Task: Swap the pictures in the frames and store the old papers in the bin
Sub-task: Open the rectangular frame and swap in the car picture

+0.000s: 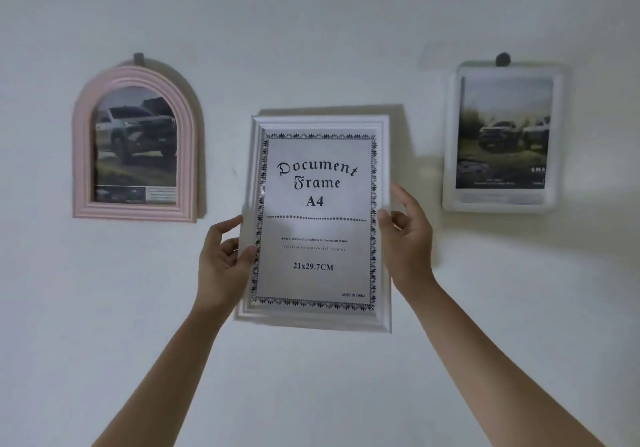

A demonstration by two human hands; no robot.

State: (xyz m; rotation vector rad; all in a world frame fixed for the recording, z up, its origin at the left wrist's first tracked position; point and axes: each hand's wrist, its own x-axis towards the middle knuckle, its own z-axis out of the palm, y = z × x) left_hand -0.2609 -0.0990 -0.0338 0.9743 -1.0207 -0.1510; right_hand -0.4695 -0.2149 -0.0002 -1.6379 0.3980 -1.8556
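A white rectangular frame (pixel 382 176) is held up in front of the wall, at the centre of the head view. Behind its glass is a printed sheet (pixel 317 218) reading "Document Frame A4". My left hand (pixel 223 259) grips the frame's left edge, thumb on the front. My right hand (pixel 407 238) grips the right edge the same way. The frame casts a shadow on the wall behind it. Whether it hangs on a hook or only rests in my hands is hidden. No bin is in view.
A pink arched frame (pixel 135 76) with a car picture hangs on a hook at the left. A white rounded frame (pixel 450 141) with another car picture hangs on a hook at the right. The plain white wall (pixel 311 31) fills the rest.
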